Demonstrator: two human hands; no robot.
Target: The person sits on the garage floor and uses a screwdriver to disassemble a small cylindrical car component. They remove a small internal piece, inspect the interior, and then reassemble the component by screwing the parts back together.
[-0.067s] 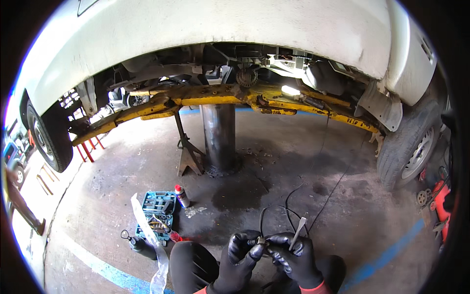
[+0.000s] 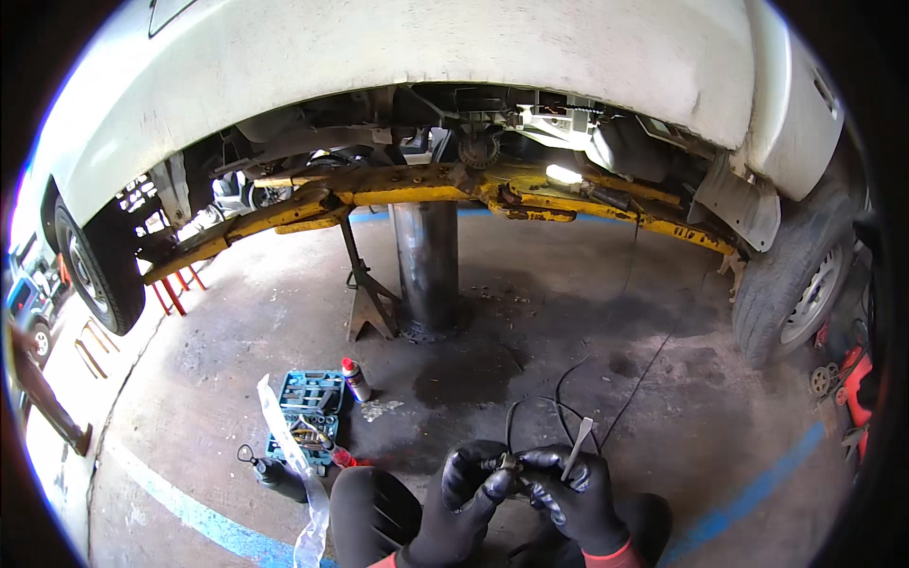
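Black gloves [image 2: 448, 525], red bands [image 2: 612, 557] and dark trousers [image 2: 369, 516] being worn

The left hand [image 2: 462, 495] and the right hand [image 2: 574, 492] are being covered by black gloves, glossy over the fingers [image 2: 466, 461] and duller toward the wrists [image 2: 598, 536]. At each wrist, a red band is being shown. Both legs [image 2: 649, 516] are being clothed in dark, plain trousers.

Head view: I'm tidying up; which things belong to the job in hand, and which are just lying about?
Job in hand, it seems:
small part between left hand and right hand
flat-bladed tool in right hand

Apparently just lying about:
blue tool case
red-capped can
dark bottle
clear plastic strip
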